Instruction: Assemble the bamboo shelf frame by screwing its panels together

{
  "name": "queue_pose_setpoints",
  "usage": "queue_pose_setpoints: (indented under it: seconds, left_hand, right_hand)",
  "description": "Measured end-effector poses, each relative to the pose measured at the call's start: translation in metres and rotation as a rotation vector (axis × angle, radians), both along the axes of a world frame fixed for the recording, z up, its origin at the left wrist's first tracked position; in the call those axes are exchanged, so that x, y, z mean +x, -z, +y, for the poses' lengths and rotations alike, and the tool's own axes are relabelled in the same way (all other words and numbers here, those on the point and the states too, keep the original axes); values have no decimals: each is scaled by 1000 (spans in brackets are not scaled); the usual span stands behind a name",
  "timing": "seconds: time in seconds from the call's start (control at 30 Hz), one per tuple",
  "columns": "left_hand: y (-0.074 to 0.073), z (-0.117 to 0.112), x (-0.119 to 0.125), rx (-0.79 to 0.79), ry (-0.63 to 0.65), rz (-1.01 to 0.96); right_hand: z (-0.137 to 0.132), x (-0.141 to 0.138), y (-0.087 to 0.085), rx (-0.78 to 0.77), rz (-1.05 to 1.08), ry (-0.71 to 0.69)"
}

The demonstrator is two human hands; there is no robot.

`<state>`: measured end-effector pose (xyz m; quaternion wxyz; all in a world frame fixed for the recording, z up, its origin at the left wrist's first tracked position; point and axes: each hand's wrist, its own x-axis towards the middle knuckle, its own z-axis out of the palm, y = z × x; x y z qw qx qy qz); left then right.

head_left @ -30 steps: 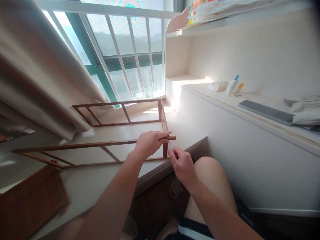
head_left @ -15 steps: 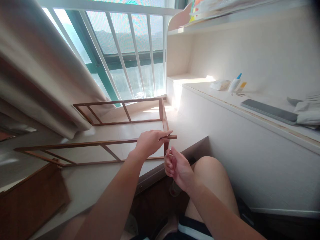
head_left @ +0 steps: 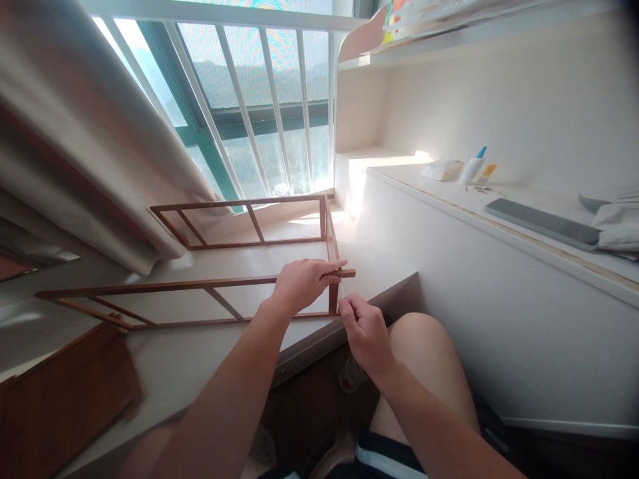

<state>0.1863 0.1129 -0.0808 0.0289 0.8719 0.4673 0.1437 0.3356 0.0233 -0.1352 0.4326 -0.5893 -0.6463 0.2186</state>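
A brown wooden frame (head_left: 170, 287) with slanted bars lies on its side on the pale surface, joined to a second long side at the back by a crosspiece (head_left: 332, 236). My left hand (head_left: 302, 283) is closed round the near rail at its right end, and a short stub sticks out past the fingers. Just below that end, my right hand (head_left: 369, 336) is closed with its knuckles turned up. It grips a thin metal rod-like tool (head_left: 342, 287) that reaches up to the underside of the rail. The fingers hide the tool's other end.
On the white ledge to the right are a white bottle with a blue tip (head_left: 472, 167), small metal pieces (head_left: 480, 189) and a dark flat phone-like slab (head_left: 542, 223). A brown wooden panel (head_left: 70, 392) stands lower left. A curtain (head_left: 84, 146) hangs beside the barred window.
My right hand has rolled over from fingers facing up to knuckles facing up, still on the thin tool. My left hand keeps its hold on the rail. The view has shifted slightly.
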Motion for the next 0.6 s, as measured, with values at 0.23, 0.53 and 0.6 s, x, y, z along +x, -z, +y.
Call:
queue_pose_setpoints:
  seconds: [0.23,0.53,0.6]
  left_hand:
    - [-1,0,1,-4,-8,6]
    - [0,2,0,1,-8,3]
    - [1,2,0,6,-11,3]
  right_hand:
    - [2,0,-9,5,-154,83]
    - [3,-15,-1,-434,1236,-281]
    - [0,-18,0,-509,1539,-414]
